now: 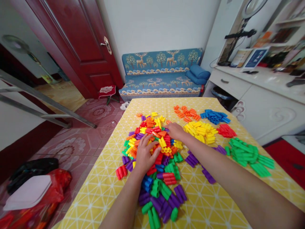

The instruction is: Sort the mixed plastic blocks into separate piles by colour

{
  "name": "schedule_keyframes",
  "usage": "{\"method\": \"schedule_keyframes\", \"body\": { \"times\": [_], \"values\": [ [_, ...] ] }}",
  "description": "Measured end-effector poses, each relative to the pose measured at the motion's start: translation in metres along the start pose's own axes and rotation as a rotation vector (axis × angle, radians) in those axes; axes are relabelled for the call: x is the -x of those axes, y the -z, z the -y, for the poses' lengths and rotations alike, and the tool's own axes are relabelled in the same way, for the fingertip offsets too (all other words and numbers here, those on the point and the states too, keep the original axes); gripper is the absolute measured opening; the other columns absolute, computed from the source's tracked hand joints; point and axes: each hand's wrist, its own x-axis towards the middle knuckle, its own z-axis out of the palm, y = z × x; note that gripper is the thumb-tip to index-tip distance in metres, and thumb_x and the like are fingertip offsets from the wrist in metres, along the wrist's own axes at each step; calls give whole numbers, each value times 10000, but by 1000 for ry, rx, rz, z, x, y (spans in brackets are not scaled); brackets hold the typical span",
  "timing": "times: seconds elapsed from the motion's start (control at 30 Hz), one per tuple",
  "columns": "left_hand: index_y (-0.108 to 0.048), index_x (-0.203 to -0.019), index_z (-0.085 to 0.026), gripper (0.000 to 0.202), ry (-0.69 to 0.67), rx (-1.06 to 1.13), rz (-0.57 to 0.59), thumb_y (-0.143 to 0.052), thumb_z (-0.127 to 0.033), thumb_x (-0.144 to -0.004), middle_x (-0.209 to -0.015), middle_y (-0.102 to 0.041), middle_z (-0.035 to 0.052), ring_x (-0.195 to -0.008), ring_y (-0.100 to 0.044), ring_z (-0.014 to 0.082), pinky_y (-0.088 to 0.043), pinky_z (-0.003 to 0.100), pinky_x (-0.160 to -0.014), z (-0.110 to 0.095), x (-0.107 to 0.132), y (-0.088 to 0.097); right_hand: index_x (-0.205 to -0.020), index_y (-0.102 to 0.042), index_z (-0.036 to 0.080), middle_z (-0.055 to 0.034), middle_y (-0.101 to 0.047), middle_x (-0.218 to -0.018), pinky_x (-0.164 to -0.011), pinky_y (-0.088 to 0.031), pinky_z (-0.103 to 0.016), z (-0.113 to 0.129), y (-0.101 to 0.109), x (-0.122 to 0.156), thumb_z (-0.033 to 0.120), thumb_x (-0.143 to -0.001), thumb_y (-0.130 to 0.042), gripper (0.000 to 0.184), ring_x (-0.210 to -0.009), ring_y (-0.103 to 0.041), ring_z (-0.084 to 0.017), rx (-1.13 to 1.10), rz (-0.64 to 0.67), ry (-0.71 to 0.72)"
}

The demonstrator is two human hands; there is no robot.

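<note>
A big mixed heap of coloured tube-shaped plastic blocks [154, 152] lies in the middle of a table with a yellow patterned cloth [100, 190]. My left hand [145, 154] rests flat on the heap with its fingers spread, open. My right hand [175, 130] lies palm down on the heap's far side, and its fingertips are hidden among the blocks. To the right lie sorted piles: yellow [201, 130], orange [187, 114], blue [214, 116], red [226, 130], green [249, 156] and a few purple blocks [207, 173].
A blue patterned sofa [162, 73] stands beyond the table against the wall. A dark red door [78, 41] is at the left. White cabinets [262, 101] with clutter line the right. Bags [33, 187] lie on the tiled floor at the lower left.
</note>
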Motion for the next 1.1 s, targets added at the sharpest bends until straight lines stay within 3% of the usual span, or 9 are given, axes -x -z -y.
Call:
{"method": "schedule_keyframes", "body": {
  "times": [0.23, 0.4, 0.5, 0.6, 0.7, 0.8, 0.9, 1.0, 1.1],
  "values": [
    [-708, -1018, -247, 195, -26, 12, -22, -605, -341, -881, -1320, -548, 65, -1311, -420, 288, -390, 534, -1084, 1, 1, -1, -1047, -686, 135, -144, -707, -1014, -812, -446, -290, -13, 2, 8, 237, -866, -465, 304, -955, -637, -229, -109, -135, -137],
    [-709, -1015, -244, 201, -30, 8, -24, -605, -349, -879, -1325, -544, 74, -1308, -423, 293, -396, 534, -1077, 2, 0, -1, -1059, -688, 129, -85, -716, -967, -744, -467, -249, -42, 20, 30, 193, -836, -416, 357, -864, -648, -176, -263, -240, -184],
    [-711, -1015, -244, 203, -19, 4, -19, -612, -349, -872, -1322, -550, 76, -1313, -417, 299, -391, 532, -1077, 2, 0, -2, -1076, -695, 131, -40, -702, -770, -634, -478, -253, -46, 25, 56, 270, -836, -417, 393, -676, -624, -156, -532, -249, -175],
    [-703, -1037, -240, 223, -7, 24, -14, -613, -359, -871, -1330, -550, 79, -1320, -412, 298, -371, 526, -1087, 3, 0, -1, -1023, -720, 145, -23, -677, -686, -599, -485, -269, -30, 20, 86, 347, -806, -502, 368, -614, -602, -155, -901, -236, -130],
    [-660, -1142, -240, 299, -23, 88, -48, -552, -391, -907, -1380, -515, 79, -1346, -383, 286, -340, 515, -1104, 2, 2, 4, -1035, -712, 170, -41, -718, -840, -683, -514, -294, -2, 7, 108, 359, -812, -544, 337, -730, -648, -172, -1055, -223, -71],
    [-576, -1268, -232, 411, -81, 155, -89, -470, -450, -935, -1378, -523, 89, -1361, -361, 287, -307, 524, -1110, 0, 3, 11, -1062, -700, 195, -57, -718, -1024, -835, -508, -339, 25, -9, 121, 332, -839, -547, 304, -925, -660, -199, -1052, -243, 12],
    [-521, -1315, -222, 472, -109, 174, -51, -477, -483, -924, -1223, -634, 89, -1278, -458, 279, -269, 537, -1116, -2, 3, 14, -1068, -695, 222, -53, -702, -1093, -923, -474, -357, 46, -22, 125, 287, -864, -534, 268, -1029, -635, -198, -992, -319, 90],
    [-584, -1222, -227, 370, -107, 177, -2, -547, -420, -908, -1080, -687, 67, -1088, -582, 241, -339, 488, -1068, -1, 3, 11, -1036, -700, 230, -46, -708, -1048, -901, -482, -347, 57, -28, 126, 237, -853, -546, 239, -996, -641, -190, -929, -354, 132],
    [-652, -1081, -218, 228, -94, 220, -26, -569, -342, -908, -1006, -692, 62, -983, -611, 216, -438, 405, -946, 5, 3, 8, -999, -695, 224, -41, -712, -1014, -888, -489, -341, 52, -22, 128, 222, -849, -538, 217, -972, -648, -189, -901, -410, 101]
  ]
}}
